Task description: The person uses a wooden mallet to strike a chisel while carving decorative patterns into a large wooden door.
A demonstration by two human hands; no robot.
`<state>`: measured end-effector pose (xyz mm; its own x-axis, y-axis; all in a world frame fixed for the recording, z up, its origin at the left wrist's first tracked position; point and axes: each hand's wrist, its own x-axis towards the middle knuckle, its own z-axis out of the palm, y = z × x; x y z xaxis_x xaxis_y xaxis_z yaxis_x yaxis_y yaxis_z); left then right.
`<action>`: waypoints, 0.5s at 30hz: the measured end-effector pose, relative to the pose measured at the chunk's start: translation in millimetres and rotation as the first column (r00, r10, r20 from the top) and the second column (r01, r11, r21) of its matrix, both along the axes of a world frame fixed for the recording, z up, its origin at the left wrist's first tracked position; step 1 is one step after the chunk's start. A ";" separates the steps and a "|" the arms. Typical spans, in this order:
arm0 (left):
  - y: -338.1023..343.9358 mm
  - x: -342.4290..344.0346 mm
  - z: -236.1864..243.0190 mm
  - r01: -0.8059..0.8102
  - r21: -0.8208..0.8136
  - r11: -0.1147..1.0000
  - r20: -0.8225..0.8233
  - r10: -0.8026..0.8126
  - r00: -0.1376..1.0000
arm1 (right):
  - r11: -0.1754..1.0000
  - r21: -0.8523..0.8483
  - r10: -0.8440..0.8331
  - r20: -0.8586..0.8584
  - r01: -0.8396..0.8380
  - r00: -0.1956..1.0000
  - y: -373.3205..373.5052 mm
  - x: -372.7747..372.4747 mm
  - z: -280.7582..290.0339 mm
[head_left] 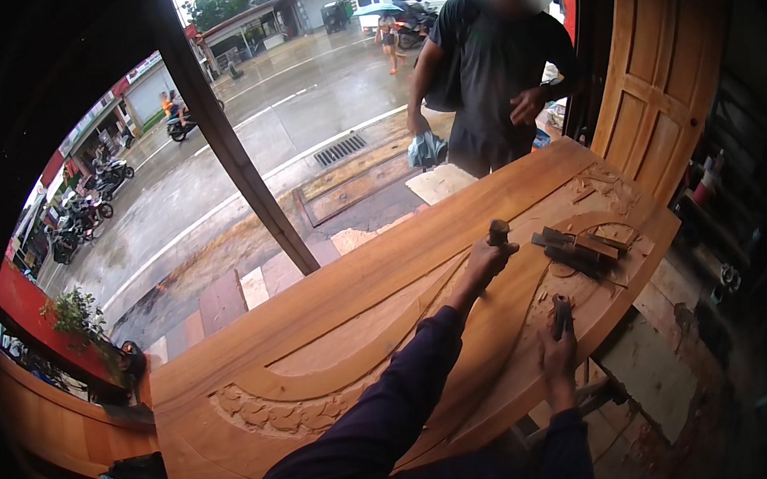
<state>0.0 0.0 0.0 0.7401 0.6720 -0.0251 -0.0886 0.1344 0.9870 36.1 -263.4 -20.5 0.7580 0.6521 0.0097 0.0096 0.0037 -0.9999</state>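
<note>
A large wooden door panel (220, 366) with carved curves and a scaly leaf relief (289, 410) lies before me. My left hand (487, 264) is closed around a dark tool (498, 231) with a blunt, rounded end, over the panel's middle right; its kind is not clear. Nearer the front edge, my right hand (558, 358) grips a slim dark hand tool (561, 313) that points away from me. Its working tip cannot be made out. Just beyond, a bundle of dark carving tools (578, 250) rests on the panel among wood shavings.
A person (506, 71) in dark clothes stands at the panel's far side, holding a grey-blue bag (427, 149). A panelled door (659, 84) stands upright at right. A post (241, 152) rises at the far edge, with a wet street (288, 110) beyond. A potted plant (76, 311) is at left.
</note>
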 end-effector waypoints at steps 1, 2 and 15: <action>-1.2 -0.5 -0.5 0.012 -0.012 1.000 0.026 -0.012 1.000 | 1.000 0.006 -0.016 0.016 0.016 1.000 -1.1 -2.8 3.1; -2.4 -0.6 -1.7 0.026 -0.025 0.999 0.052 -0.024 0.998 | 1.000 0.007 -0.025 0.056 0.024 0.998 -2.7 5.0 -7.2; 6.3 1.8 26.0 0.030 0.070 0.997 0.000 -0.030 1.000 | 0.999 -0.034 0.020 0.021 -0.020 1.000 5.7 14.1 -14.3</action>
<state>1.8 6.3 26.0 0.7598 0.6497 0.0222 -0.0866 0.0673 0.9940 50.2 -257.8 -34.8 0.7446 0.6675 0.0036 0.0314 -0.0296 -0.9991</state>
